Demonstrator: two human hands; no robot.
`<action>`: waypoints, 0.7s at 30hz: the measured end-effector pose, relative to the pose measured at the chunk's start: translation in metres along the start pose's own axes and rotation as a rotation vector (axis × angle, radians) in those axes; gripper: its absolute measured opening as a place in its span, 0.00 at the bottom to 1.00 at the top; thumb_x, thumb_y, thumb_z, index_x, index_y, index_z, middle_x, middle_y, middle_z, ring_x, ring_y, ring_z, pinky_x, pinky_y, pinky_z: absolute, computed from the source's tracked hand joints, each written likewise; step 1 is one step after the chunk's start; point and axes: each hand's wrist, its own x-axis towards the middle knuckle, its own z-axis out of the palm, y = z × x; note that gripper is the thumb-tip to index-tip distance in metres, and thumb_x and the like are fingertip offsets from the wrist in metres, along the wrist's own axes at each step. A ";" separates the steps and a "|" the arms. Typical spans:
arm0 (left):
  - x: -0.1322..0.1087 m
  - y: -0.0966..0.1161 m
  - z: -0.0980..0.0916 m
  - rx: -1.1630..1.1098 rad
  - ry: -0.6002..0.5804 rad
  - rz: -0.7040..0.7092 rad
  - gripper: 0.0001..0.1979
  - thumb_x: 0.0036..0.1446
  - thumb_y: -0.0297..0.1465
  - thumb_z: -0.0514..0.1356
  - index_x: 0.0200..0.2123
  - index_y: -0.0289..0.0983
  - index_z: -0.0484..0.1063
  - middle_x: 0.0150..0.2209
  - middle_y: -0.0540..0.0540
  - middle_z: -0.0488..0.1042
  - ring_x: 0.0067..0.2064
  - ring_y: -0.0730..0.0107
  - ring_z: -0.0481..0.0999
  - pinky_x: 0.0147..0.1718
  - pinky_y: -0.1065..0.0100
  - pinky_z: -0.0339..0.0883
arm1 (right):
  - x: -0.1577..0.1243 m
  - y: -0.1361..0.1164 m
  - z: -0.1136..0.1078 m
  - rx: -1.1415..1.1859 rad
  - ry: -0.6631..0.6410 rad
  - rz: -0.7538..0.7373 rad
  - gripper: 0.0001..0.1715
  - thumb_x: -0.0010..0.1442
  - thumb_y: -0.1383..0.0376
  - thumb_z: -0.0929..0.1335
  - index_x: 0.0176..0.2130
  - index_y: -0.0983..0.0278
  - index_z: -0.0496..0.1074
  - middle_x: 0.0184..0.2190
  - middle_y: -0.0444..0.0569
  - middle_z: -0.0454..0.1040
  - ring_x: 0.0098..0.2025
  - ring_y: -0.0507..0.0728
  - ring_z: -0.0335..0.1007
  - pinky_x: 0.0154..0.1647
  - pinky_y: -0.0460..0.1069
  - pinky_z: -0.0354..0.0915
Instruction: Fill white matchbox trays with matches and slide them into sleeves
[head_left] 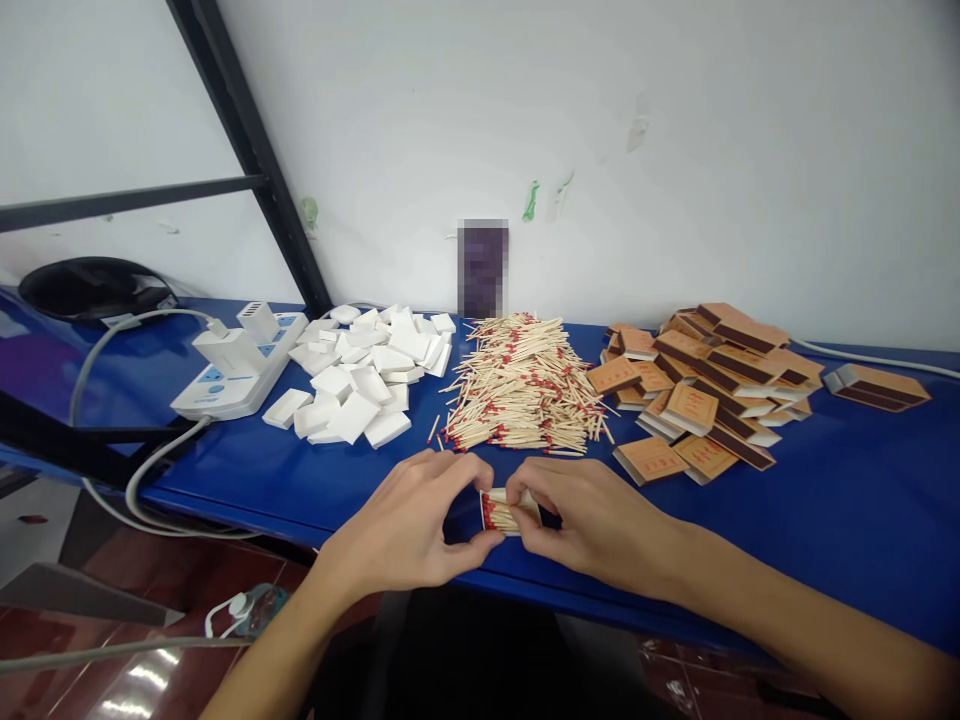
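Note:
Between my hands, at the table's front edge, is a small white matchbox tray with red-tipped matches lying in it. My left hand grips the tray's left end, thumb at the near side and index finger at the far side. Over the right end is my right hand, its fingers closed at the tray and covering part of the matches. Whether those fingers pinch the tray or a match I cannot make out. Just beyond rises a large heap of loose matches.
Empty white trays are piled left of the matches, and orange-brown matchbox sleeves to the right. A power strip with cables and a black metal frame stand at the left. A white wall closes off the back.

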 end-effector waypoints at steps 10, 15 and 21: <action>0.000 -0.002 0.001 0.029 -0.057 0.081 0.13 0.61 0.36 0.60 0.49 0.42 0.75 0.44 0.47 0.73 0.42 0.65 0.74 0.45 0.62 0.66 | -0.001 0.025 -0.041 -0.228 0.157 -0.044 0.07 0.63 0.67 0.63 0.32 0.62 0.66 0.28 0.44 0.70 0.30 0.53 0.65 0.33 0.48 0.55; -0.001 -0.001 0.001 0.042 -0.037 0.082 0.13 0.59 0.35 0.60 0.47 0.41 0.76 0.42 0.47 0.73 0.41 0.65 0.74 0.44 0.62 0.67 | -0.001 0.035 -0.041 -0.524 0.072 0.090 0.07 0.61 0.66 0.64 0.32 0.61 0.70 0.32 0.44 0.75 0.30 0.54 0.68 0.26 0.49 0.47; -0.001 0.000 0.002 0.013 -0.030 0.111 0.16 0.58 0.34 0.61 0.49 0.40 0.74 0.43 0.47 0.73 0.44 0.64 0.74 0.48 0.61 0.67 | -0.001 0.035 -0.037 -0.660 -0.057 0.163 0.08 0.61 0.67 0.65 0.30 0.61 0.71 0.31 0.44 0.76 0.29 0.55 0.69 0.26 0.50 0.43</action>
